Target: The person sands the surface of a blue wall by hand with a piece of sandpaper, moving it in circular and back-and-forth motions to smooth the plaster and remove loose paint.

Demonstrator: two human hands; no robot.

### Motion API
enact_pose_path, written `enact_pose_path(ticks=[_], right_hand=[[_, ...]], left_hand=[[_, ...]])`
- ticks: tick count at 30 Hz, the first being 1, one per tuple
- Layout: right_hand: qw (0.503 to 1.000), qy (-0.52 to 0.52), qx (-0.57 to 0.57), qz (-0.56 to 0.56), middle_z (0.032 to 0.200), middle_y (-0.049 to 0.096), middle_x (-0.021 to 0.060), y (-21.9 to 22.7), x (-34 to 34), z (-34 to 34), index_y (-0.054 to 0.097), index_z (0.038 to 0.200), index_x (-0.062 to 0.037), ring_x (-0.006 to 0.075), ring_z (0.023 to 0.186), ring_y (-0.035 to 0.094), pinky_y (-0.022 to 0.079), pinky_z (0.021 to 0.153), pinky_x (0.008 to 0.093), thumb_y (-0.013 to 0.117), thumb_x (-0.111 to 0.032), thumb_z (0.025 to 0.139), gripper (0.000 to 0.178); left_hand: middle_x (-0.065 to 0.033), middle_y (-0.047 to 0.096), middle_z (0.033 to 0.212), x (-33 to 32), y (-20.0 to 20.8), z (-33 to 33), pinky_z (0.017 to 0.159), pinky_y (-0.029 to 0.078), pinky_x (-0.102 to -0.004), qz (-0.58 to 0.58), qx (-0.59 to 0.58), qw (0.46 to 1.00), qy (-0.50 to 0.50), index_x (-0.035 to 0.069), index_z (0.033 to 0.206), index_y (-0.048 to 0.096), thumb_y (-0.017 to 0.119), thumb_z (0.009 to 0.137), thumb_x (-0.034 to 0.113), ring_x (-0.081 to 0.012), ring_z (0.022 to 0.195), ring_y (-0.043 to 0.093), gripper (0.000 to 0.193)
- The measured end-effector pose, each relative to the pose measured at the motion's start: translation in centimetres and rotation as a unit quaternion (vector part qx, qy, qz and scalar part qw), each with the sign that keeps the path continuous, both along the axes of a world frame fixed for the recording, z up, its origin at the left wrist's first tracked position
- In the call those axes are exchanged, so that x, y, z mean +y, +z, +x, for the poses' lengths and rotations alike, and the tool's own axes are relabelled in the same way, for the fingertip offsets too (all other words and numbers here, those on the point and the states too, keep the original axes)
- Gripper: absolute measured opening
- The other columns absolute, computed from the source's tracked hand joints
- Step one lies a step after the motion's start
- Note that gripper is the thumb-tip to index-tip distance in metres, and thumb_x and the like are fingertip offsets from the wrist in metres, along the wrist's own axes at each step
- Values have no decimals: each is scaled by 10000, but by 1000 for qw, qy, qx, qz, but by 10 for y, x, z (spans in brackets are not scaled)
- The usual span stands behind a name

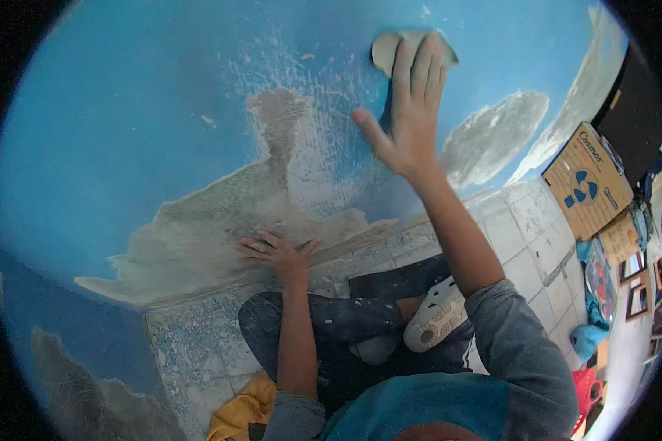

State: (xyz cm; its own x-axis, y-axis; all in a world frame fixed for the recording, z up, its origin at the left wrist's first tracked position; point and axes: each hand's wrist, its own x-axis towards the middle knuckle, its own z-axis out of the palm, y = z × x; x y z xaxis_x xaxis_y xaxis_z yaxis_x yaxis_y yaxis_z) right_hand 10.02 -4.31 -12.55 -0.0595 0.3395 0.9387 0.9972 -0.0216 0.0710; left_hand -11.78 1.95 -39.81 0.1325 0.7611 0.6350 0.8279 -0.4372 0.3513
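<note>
My right hand (pixel 412 117) is raised against the blue wall (pixel 162 103), its fingers stretched over a beige piece of sandpaper (pixel 384 54) and pressing it flat to the paint. The thumb stands out to the left. Lower down, my left hand (pixel 279 257) lies spread with nothing in it on a bare grey patch (pixel 198 228) where the paint is gone. Between the hands, the blue paint is scuffed with whitish scratches (pixel 331 140). The sandpaper's middle is hidden under my fingers.
Paint flakes (pixel 198 345) litter the tiled floor along the wall's foot. My folded legs and a pale clog (pixel 438 314) are close below. A yellow cloth (pixel 244 404) lies at the lower left. A cardboard box (pixel 588 184) and household clutter stand at the right.
</note>
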Motion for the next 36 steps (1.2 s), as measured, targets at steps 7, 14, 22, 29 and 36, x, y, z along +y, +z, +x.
enact_pose_path(ticks=[7, 14, 22, 29, 36], right_hand=[[980, -42, 31, -194, 1479, 199, 297, -188, -28, -6, 476, 1280, 3, 445, 1378, 183, 103, 1102, 603, 553, -620, 810, 784], [999, 5, 40, -31, 1496, 190, 271, -33, -2, -10, 374, 1378, -13, 437, 1386, 174, 108, 1105, 585, 558, -565, 824, 803], [994, -44, 36, -95, 1477, 209, 288, -142, 6, -30, 472, 1262, 27, 452, 1375, 176, 106, 1093, 621, 565, -575, 820, 753], [989, -18, 26, -145, 1491, 207, 262, -144, -11, -19, 385, 1371, -18, 433, 1379, 189, 113, 1112, 581, 546, -562, 838, 778], [995, 46, 68, 53, 1508, 167, 260, 27, 9, -33, 330, 1414, -27, 442, 1395, 138, 77, 1111, 587, 498, -563, 860, 788]], left_hand=[[-357, -229, 1437, -3, 0, 10, 958, 7, -781, 34, -1, 999, -6, 96, 1445, -212, 644, 502, 809, -586, 1324, -125, 1459], [-350, -176, 1457, 4, -9, 5, 962, 16, -780, 19, -2, 999, 40, 78, 1453, -180, 593, 477, 863, -588, 1329, -82, 1472], [-354, -177, 1455, 3, -9, 9, 953, 7, -789, 31, -23, 999, 19, 73, 1445, -192, 624, 479, 840, -587, 1326, -100, 1479], [-354, -186, 1452, 5, -5, 10, 954, -9, -787, 35, -25, 999, 16, 67, 1450, -170, 645, 466, 827, -581, 1328, -113, 1487], [-356, -196, 1449, 0, -5, 9, 953, -33, -782, 38, -31, 999, 5, 51, 1453, -164, 610, 456, 859, -554, 1340, -133, 1498]])
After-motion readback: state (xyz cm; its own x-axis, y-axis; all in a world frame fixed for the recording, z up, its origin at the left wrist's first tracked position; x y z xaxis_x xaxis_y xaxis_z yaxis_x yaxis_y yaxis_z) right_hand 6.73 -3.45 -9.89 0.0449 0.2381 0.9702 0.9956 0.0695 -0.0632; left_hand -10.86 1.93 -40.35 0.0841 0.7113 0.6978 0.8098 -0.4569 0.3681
